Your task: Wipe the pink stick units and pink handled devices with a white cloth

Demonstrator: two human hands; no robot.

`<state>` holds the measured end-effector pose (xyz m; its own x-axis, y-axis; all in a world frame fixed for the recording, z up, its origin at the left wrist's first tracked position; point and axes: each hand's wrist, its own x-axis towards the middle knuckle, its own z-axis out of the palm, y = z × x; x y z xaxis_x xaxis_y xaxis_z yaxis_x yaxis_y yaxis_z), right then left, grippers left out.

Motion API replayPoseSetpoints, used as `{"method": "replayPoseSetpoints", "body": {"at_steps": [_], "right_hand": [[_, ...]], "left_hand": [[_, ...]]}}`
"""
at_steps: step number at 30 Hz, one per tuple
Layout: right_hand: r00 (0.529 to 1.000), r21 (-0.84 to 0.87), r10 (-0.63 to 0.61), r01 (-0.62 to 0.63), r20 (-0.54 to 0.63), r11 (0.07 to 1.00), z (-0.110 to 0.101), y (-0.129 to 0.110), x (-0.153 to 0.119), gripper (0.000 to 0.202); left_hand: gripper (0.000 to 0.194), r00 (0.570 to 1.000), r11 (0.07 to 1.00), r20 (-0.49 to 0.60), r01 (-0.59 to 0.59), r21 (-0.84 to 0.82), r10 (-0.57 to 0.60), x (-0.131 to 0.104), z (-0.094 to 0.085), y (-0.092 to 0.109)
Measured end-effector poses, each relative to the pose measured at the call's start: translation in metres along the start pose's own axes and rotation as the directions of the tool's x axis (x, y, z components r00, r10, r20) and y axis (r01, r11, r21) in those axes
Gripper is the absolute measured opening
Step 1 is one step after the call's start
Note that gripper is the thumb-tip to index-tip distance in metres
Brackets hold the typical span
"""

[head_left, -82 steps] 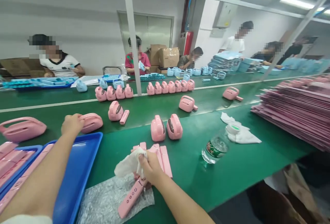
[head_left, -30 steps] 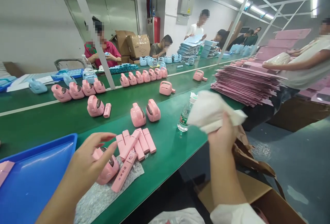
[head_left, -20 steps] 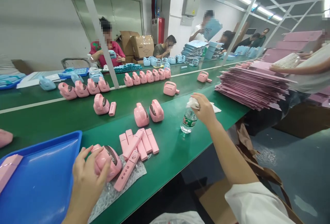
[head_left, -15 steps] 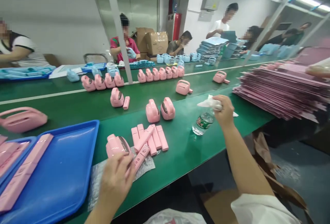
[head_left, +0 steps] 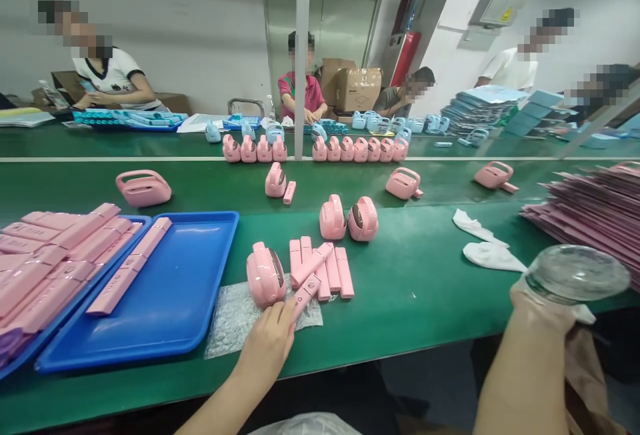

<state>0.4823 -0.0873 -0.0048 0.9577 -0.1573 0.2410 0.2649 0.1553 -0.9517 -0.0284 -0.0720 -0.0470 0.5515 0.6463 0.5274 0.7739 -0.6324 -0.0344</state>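
Note:
My left hand (head_left: 270,336) is closed on the lower end of a pink stick with round buttons (head_left: 307,293), its fingers close to a pink handled case with a dark front (head_left: 265,276). That case stands on bubble wrap (head_left: 227,318). Several more pink sticks (head_left: 346,273) lie in a small heap just beyond. At the right, my right hand (head_left: 545,311) grips a clear plastic bottle (head_left: 580,275), tipped so its round base faces me; most of the fingers are hidden. White cloths (head_left: 493,257) lie on the green table left of the bottle.
On my left are a blue tray (head_left: 200,328) and another piled with pink sticks (head_left: 65,241). Pink cases (head_left: 363,218) stand across the table, some in a row (head_left: 360,149). Pink sheets (head_left: 595,211) are stacked at the right. Several co-workers (head_left: 303,91) sit or stand opposite.
My right hand has let go of the white cloth and taken hold of the bottle, lifting and tilting it. The view has turned left. My left hand stays at the pink stick.

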Motion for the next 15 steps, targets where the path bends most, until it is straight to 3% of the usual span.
{"method": "replayPoseSetpoints", "body": {"at_steps": [3,5,10,15], "right_hand": [[0.966,0.151,0.258,-0.251,-0.029,0.956,-0.002,-0.008,-0.008,0.046],[0.944,0.234,0.328,-0.310,-0.039,0.921,-0.004,-0.017,-0.015,0.052],[0.933,0.309,0.354,-0.320,-0.058,0.895,-0.007,-0.036,-0.034,0.050],[0.937,0.205,0.326,-0.297,-0.127,0.933,-0.014,-0.038,-0.042,0.047]], "left_hand": [[0.044,0.994,0.996,0.111,0.013,-0.087,-0.003,0.015,-0.008,0.011],[0.046,0.990,0.993,0.140,0.017,-0.119,0.000,0.028,-0.009,0.020],[0.045,0.989,0.997,0.145,0.042,-0.070,-0.031,0.062,0.011,0.040],[0.056,0.992,0.999,0.125,0.023,0.033,-0.027,0.087,0.033,0.049]]}}
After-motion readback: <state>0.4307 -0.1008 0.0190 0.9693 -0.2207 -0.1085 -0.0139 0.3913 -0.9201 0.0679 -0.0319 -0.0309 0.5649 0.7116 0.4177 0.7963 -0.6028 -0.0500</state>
